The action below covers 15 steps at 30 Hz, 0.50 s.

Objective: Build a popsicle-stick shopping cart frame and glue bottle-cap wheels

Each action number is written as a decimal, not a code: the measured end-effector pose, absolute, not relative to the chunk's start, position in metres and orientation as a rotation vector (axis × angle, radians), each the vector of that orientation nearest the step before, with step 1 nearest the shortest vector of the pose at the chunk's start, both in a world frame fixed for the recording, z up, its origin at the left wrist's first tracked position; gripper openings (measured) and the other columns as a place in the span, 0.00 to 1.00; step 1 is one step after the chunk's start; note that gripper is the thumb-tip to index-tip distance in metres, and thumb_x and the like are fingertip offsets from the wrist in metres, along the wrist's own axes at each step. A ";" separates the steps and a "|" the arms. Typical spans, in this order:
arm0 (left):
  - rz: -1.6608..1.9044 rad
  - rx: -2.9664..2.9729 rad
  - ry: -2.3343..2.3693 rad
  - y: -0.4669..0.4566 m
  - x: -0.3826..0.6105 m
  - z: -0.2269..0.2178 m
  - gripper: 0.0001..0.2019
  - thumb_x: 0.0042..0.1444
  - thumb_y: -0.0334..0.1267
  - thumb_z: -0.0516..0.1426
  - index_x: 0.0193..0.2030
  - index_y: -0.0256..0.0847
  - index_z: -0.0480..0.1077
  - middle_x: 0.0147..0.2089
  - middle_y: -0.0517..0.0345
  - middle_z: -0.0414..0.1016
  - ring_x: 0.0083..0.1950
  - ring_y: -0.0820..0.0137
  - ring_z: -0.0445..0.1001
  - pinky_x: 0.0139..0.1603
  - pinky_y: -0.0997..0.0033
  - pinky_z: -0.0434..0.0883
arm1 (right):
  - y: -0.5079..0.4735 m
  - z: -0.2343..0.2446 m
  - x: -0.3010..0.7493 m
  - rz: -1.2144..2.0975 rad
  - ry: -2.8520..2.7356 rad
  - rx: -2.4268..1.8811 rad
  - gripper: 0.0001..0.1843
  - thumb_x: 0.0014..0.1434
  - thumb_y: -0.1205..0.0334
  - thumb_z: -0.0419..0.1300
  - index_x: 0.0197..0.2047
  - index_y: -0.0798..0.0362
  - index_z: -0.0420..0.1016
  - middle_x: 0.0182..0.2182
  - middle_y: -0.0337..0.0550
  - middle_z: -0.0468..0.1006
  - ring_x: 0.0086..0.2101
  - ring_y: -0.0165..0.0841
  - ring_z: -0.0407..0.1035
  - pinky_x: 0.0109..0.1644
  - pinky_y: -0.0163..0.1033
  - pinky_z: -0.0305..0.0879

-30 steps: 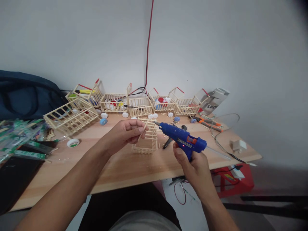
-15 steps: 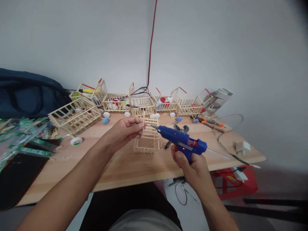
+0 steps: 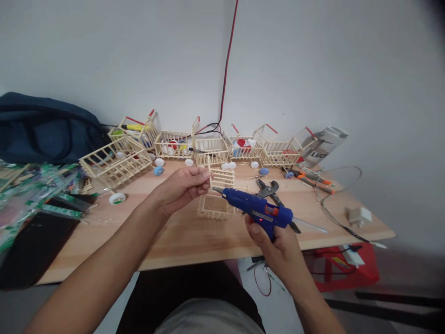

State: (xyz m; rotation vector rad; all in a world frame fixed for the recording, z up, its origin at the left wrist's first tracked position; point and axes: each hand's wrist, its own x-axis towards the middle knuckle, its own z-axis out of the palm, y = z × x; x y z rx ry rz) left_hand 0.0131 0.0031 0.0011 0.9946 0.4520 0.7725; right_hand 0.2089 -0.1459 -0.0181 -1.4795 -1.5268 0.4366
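Between the thumb and fingers of my left hand [image 3: 186,188] is a short wooden stick [image 3: 209,163], held upright. My right hand [image 3: 271,239] is wrapped round the grip of a blue hot glue gun [image 3: 255,204], its small red light lit. The gun's metal nozzle [image 3: 217,189] points left at the stick's lower part; whether they touch I cannot tell. A clear glue stick [image 3: 309,224] sticks out of the gun's rear. Behind both hands, a slatted wooden frame [image 3: 217,214] lies on the table, partly hidden by my left hand and the gun.
Several small wooden carts [image 3: 175,144] line the wall, some holding bottle caps. A tilted cart [image 3: 116,162] stands at left, near plastic packets [image 3: 24,199] and a dark bag [image 3: 48,130]. Dark pliers [image 3: 269,189], orange-handled pliers [image 3: 314,181] and a white adapter [image 3: 359,216] lie at right.
The camera view has shifted slightly, so the table things sit further right. The glue gun's nozzle has moved a little left and down along the stick. Both hands keep their holds.
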 end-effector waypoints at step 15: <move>0.773 0.974 0.456 0.005 0.013 0.000 0.11 0.50 0.36 0.67 0.27 0.30 0.73 0.25 0.60 0.68 0.26 0.81 0.64 0.27 0.83 0.63 | -0.145 -0.011 0.206 0.408 -1.582 -1.467 0.13 0.60 0.54 0.56 0.33 0.53 0.76 0.23 0.41 0.76 0.22 0.31 0.68 0.25 0.34 0.65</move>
